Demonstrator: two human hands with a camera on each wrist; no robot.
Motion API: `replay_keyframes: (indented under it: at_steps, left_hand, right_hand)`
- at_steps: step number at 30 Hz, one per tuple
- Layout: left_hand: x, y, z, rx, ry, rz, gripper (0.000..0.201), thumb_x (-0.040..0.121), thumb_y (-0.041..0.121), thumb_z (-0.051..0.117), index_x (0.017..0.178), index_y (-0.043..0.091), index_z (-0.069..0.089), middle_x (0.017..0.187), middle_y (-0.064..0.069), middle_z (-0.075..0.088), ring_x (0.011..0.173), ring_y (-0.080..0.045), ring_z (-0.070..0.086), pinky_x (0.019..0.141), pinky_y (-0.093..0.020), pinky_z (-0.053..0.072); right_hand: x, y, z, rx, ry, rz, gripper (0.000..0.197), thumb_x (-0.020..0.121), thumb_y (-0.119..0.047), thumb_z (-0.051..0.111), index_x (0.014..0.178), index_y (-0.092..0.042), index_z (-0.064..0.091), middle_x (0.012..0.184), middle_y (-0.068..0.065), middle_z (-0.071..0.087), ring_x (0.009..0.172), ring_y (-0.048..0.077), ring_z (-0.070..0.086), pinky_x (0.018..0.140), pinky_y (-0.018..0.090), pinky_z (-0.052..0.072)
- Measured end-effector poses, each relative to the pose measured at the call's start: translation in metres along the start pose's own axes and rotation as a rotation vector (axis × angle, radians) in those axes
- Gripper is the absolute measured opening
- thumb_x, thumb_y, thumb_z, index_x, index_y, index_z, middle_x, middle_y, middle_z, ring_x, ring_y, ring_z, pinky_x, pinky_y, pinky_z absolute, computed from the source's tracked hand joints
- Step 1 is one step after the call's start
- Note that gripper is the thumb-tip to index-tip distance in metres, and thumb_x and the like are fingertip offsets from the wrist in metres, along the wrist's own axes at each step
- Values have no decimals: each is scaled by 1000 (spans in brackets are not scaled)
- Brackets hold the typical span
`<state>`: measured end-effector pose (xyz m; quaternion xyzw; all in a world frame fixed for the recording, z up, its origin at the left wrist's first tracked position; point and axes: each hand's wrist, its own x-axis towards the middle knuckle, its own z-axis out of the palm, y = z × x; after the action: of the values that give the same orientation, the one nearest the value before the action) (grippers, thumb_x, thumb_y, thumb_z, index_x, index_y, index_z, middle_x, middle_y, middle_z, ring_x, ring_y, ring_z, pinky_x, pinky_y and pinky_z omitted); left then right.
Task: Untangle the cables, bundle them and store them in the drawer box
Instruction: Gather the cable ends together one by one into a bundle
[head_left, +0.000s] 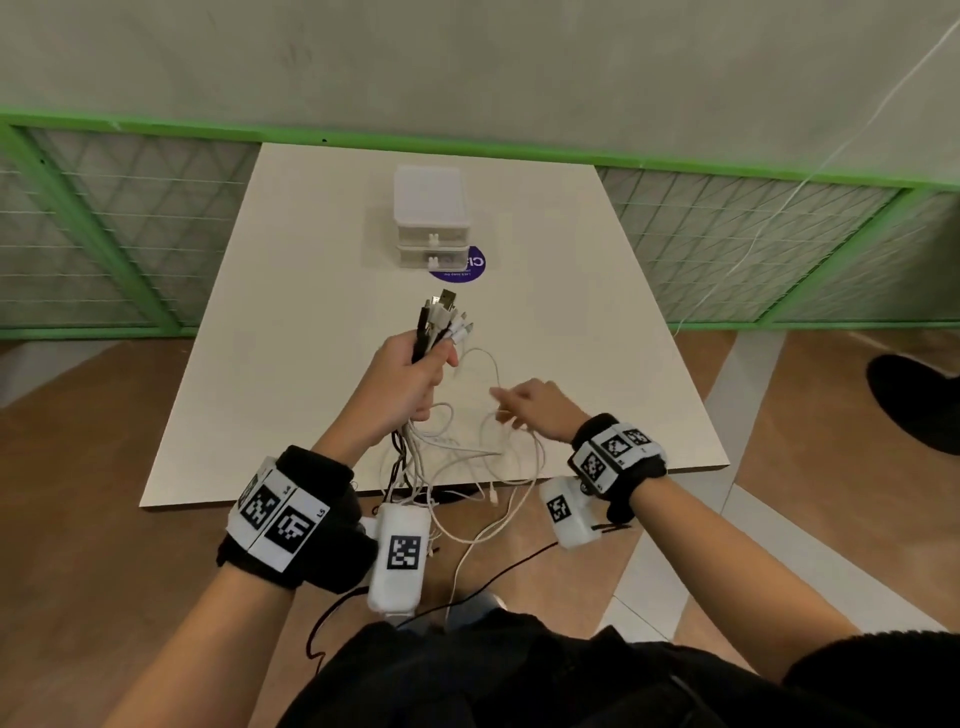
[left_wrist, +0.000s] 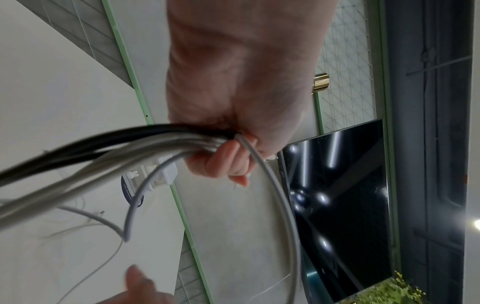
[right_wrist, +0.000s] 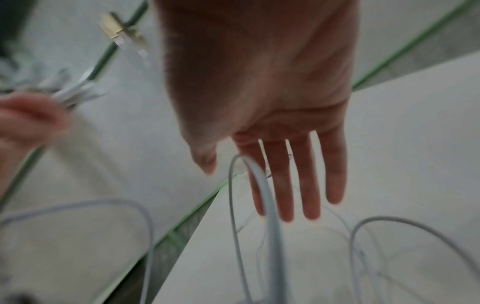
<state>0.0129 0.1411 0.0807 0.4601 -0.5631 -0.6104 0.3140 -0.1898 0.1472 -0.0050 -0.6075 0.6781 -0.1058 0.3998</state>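
- The left hand (head_left: 410, 371) is clenched around a bunch of black and white cables (head_left: 426, 338), held upright above the counter (head_left: 291, 312) with the plug ends (head_left: 447, 312) fanned out on top. Gathering the plugs at one end looks like a way to line the cables up for bundling.
- Below that fist the cables hang in loose white loops (head_left: 498, 452). Some lie on the near part of the counter, and others trail over its front edge toward the floor.
- The right hand (head_left: 530, 408) is empty, its fingers (right_wrist: 306, 185) straight and spread. A white loop crosses in front of the index finger in the right wrist view. My guess is that it is combing the slack to free a strand, though that view is blurred.
- The drawer box (head_left: 429, 218), small and white with two drawers, stands at the far middle of the counter. Both drawers look closed, so storing has not begun. It sits partly on a round purple sticker (head_left: 462, 267).
- The counter is a pale, plain board. Behind it runs a green-framed wire mesh fence (head_left: 753, 239) against a grey wall, and the floor is wood-toned.
- A dark screen (left_wrist: 337, 205) shows in the left wrist view.
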Motion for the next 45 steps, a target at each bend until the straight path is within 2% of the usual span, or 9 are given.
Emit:
replay_keyframes:
  at_steps: [5, 14, 18, 25, 28, 33, 37, 40, 45]
  left_hand:
    - [4, 0, -2, 5, 36, 16, 26, 99, 16, 42, 74, 12, 50, 39, 12, 31, 33, -4, 21, 35, -14, 20]
    - [13, -8, 21, -28, 90, 96, 26, 99, 16, 41, 75, 14, 50, 54, 7, 29, 35, -2, 22, 37, -15, 22]
    - [18, -11, 8, -78, 167, 75, 27, 99, 16, 40, 74, 13, 49, 45, 12, 30, 34, -3, 22, 36, -16, 21]
    - [29, -12, -3, -65, 223, 88, 28, 99, 16, 41, 74, 14, 51, 48, 10, 30, 33, -2, 23, 35, -14, 22]
    - [34, -11, 5, -44, 218, 95, 27, 99, 18, 40, 74, 16, 50, 53, 5, 29, 33, -2, 24, 36, -14, 23]
    - [46, -11, 11, -44, 235, 101, 26, 100, 21, 39, 76, 18, 48, 56, 5, 30, 34, -2, 25, 38, -15, 25]
    - [57, -10, 10, -72, 242, 89, 25, 100, 22, 39, 76, 18, 48, 56, 6, 29, 34, -1, 25, 38, -13, 26]
    - [67, -10, 5, -81, 232, 74, 26, 100, 22, 39, 76, 18, 47, 56, 5, 29, 33, -1, 25, 36, -12, 26]
    - [78, -13, 1, -88, 246, 58, 27, 100, 22, 38, 76, 18, 48, 57, 5, 29, 34, -2, 25, 37, -12, 26]
  right_hand:
    - [25, 33, 4, 168, 325, 182, 39, 97, -30, 40, 83, -2, 63, 78, 16, 70, 72, 29, 65, 71, 36, 53]
    - [57, 54, 47, -118, 43, 321, 36, 82, -25, 67, 64, -16, 38, 97, 20, 64, 86, 35, 66, 75, 37, 54]
    - [55, 68, 27, -99, -27, 414, 28, 81, -13, 67, 65, -8, 45, 63, 10, 64, 70, 28, 66, 73, 37, 57]
    - [54, 72, -9, -237, 29, 452, 53, 82, -38, 66, 115, -3, 44, 115, 20, 54, 109, 37, 58, 75, 38, 51]
    - [67, 47, -16, -380, 169, 322, 57, 87, -35, 59, 129, -3, 37, 129, 19, 48, 118, 36, 49, 93, 42, 44]
    - [100, 3, -10, -367, 330, 23, 31, 89, -14, 51, 119, -6, 51, 125, 15, 50, 119, 33, 43, 92, 42, 40]
    - [127, -15, -8, -279, 80, -28, 38, 86, -12, 51, 123, -9, 56, 134, 14, 49, 126, 30, 42, 104, 40, 36]
    - [135, -14, 3, -166, -84, 72, 34, 91, -25, 45, 113, -7, 65, 126, 17, 57, 114, 31, 52, 95, 33, 40]
    - [138, 4, 16, -299, 173, 324, 46, 90, -45, 46, 116, -7, 52, 119, 14, 58, 110, 33, 55, 98, 46, 38]
